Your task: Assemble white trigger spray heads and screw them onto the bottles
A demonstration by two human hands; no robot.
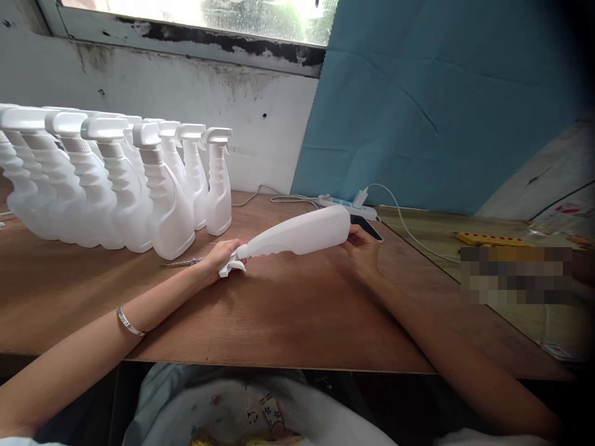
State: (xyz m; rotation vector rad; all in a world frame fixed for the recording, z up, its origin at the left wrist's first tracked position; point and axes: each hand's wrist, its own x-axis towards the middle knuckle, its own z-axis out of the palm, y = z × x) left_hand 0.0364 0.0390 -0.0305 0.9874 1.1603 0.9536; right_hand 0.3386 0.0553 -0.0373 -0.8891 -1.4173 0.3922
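Upright white spray bottles (170, 210) stand grouped on the left of the brown table (288, 310). Beside them, a thin metal tool (179, 264) lies by the left hand (222, 255), which is closed around the spray head (233, 266) of another white bottle (302, 234). That bottle lies sideways between both hands, base toward the right. The right hand (365, 249) touches the base with bent fingers; whether they pinch it cannot be told. A white power strip (367, 212) sits behind

One spray bottle (302, 235) is held; at least eight standing bottles (171, 210) are counted, some being overlapped. One power strip (367, 213), one dark device (370, 230), one bracelet (127, 322) and one window (279, 20) are seen.
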